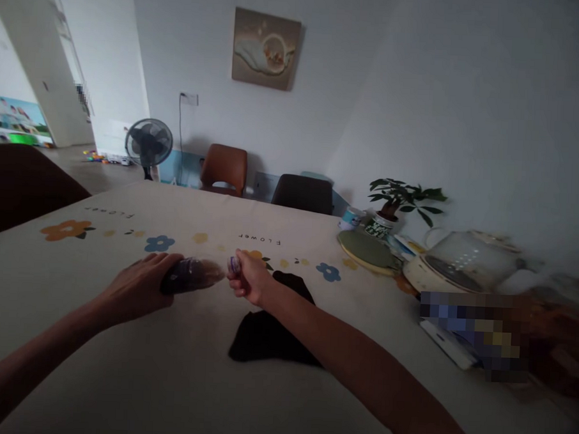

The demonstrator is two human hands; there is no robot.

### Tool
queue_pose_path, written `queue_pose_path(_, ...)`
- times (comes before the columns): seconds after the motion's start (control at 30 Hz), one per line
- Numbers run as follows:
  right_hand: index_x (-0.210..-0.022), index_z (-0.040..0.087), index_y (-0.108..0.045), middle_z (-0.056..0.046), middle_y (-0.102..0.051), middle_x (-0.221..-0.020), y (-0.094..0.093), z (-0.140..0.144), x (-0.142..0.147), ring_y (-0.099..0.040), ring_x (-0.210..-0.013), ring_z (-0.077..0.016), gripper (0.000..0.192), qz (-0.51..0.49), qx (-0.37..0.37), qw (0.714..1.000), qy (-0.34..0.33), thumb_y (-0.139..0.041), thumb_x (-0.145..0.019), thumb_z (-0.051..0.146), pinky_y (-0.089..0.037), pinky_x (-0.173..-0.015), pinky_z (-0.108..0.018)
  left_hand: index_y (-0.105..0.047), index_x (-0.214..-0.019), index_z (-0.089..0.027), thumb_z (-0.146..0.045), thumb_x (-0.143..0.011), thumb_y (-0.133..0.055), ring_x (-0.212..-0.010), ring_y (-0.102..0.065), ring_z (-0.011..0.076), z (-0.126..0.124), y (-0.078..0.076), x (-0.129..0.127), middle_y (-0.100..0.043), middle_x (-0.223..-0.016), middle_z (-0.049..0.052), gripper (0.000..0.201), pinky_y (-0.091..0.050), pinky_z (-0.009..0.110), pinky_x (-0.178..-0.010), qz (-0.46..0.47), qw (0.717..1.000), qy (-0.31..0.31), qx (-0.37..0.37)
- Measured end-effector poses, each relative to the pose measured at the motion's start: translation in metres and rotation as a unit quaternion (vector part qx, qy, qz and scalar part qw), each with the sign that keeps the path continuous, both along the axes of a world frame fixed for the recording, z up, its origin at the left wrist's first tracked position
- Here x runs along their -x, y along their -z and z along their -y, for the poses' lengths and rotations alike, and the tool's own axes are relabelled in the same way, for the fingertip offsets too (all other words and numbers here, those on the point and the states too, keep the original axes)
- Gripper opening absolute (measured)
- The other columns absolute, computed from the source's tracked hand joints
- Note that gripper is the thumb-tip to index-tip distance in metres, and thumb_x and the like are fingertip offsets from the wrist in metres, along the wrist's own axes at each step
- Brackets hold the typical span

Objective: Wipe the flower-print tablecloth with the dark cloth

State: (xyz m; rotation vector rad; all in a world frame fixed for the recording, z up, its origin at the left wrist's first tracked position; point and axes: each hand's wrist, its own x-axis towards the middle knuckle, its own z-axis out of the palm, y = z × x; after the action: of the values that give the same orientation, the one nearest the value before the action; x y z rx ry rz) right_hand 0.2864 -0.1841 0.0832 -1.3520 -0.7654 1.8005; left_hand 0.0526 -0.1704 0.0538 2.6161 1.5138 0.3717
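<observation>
My left hand (145, 278) is closed around a plastic bottle (191, 275), dark at its base and clear towards the neck. The bottle lies on its side in the air above the table, its neck pointing right. Just past the neck, my right hand (251, 278) pinches a small white and purple bottle cap (233, 264). A narrow gap seems to separate cap and neck, though blur softens that end. Beneath my right forearm, black cloth (267, 341) lies on the tablecloth, partly hidden by the arm.
A pale flowered tablecloth (121, 337) covers the table. Along its right side are a green round mat (367, 251), a mug (351, 218), a potted plant (386, 208) and a glass-lidded pot (465, 260). Chairs (224, 168) and a fan (149, 142) stand behind.
</observation>
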Motion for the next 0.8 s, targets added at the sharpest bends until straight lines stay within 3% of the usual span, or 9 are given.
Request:
queue_pose_path(0.2,-0.065,0.020,-0.037,0.006,-0.037,-0.048,0.008,-0.007,-0.001,-0.024,-0.033,-0.0046,0.040,0.013,0.000,0.999,0.049,-0.029,-0.103,0.031,-0.011,-0.031,-0.014,-0.053,-0.129,-0.020,-0.022,-0.067,-0.052,-0.108,-0.055,0.0347,-0.003,-0.007,-0.008,-0.060,-0.118,0.013,0.062,-0.046,0.048,-0.087,-0.039,0.998,-0.011,-0.040)
queue_pose_path(0.37,-0.065,0.021,-0.034,0.006,-0.036,-0.049,0.013,-0.009,-0.002,-0.022,-0.034,-0.0044,0.033,0.010,-0.005,0.997,0.079,-0.033,-0.098,0.023,-0.010,-0.032,-0.014,-0.052,-0.130,-0.022,-0.022,-0.068,-0.053,-0.110,-0.052,0.0346,-0.008,-0.011,-0.014,-0.058,-0.120,0.012,0.062,-0.045,0.048,-0.088,-0.078,0.996,-0.018,-0.025)
queue_pose_path(0.8,-0.063,0.020,-0.033,0.006,-0.034,-0.049,0.024,-0.013,-0.013,-0.019,-0.036,-0.0042,0.027,-0.032,-0.011,0.996,0.088,-0.037,-0.090,0.018,-0.006,-0.033,-0.014,-0.052,-0.131,-0.021,-0.023,-0.071,-0.052,-0.109,-0.053,0.0354,-0.008,-0.021,-0.027,-0.057,-0.118,0.012,0.061,-0.044,0.050,-0.090,-0.114,0.993,-0.020,-0.024)
